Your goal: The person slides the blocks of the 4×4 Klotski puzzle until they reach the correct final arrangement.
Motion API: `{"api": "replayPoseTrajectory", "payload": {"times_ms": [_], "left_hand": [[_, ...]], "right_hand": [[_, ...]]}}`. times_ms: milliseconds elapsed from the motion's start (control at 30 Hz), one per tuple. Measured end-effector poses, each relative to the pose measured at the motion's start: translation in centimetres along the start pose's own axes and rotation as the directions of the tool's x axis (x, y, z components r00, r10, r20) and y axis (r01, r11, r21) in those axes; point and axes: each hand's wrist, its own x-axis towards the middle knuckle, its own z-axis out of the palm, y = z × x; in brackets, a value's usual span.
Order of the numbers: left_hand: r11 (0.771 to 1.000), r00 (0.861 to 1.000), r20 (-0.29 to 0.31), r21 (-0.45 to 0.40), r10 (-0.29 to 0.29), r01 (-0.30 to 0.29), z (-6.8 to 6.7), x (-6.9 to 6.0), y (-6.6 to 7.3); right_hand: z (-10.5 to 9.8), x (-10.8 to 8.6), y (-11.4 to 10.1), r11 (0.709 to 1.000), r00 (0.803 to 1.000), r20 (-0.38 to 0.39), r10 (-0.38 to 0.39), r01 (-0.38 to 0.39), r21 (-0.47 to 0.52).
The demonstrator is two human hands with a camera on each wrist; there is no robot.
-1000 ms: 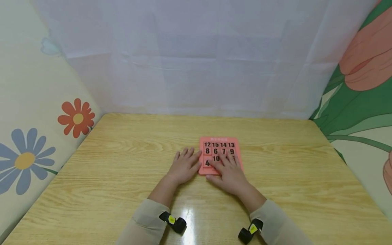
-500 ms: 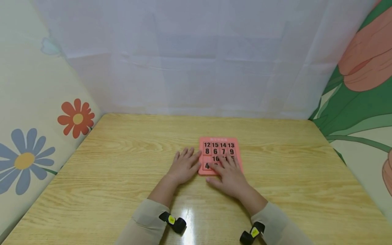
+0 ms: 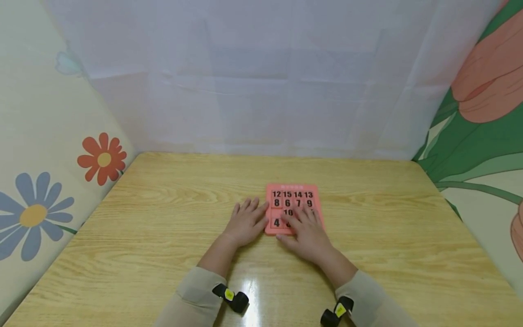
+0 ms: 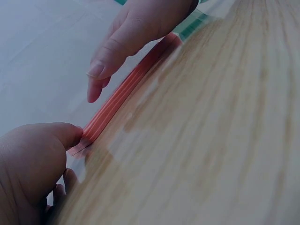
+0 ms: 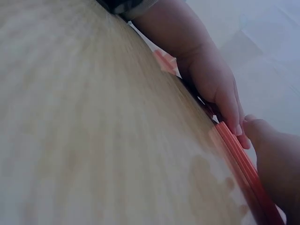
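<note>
A pink sliding number puzzle with black-numbered tiles lies flat on the wooden table. My left hand rests at its left side, fingers mostly straight, with the thumb and a fingertip at the frame's edge. Over the lower right of the puzzle spreads my right hand, covering several tiles. The tile marked 4 sits in the bottom left corner, with a vacant slot above it. In the left wrist view, the left thumb touches the puzzle's side edge. The right wrist view shows the right hand above the puzzle's edge.
The wooden table extends on all sides of the puzzle. A white cloth hangs behind its far edge. Flower-patterned panels stand to the left and right. Black camera straps circle both sleeves.
The 4 tile has slid down into the bottom left corner, leaving a vacant slot above it. My right hand has shifted slightly, its fingers still over the tiles. The left hand has stayed put.
</note>
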Motion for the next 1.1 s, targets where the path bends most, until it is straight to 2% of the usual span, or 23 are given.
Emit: {"api": "replayPoseTrajectory", "payload": {"times_ms": [167,567,1100], "left_hand": [[1.000,1.000,0.002,0.002,0.000,0.000,0.0,-0.1,0.0],[1.000,1.000,-0.010,0.008,0.011,-0.011,0.2,-0.2,0.0],[1.000,1.000,-0.025,0.010,0.014,-0.013,0.1,0.0,-0.2]], "right_hand": [[-0.2,1.2,0.8,1.000,1.000,-0.022,0.008,-0.008,-0.005],[-0.6,3.9,1.2,0.996,0.998,0.046,0.036,-0.032,-0.083],[-0.6,4.7,1.2,0.993,0.993,0.104,0.058,-0.047,-0.107]]}}
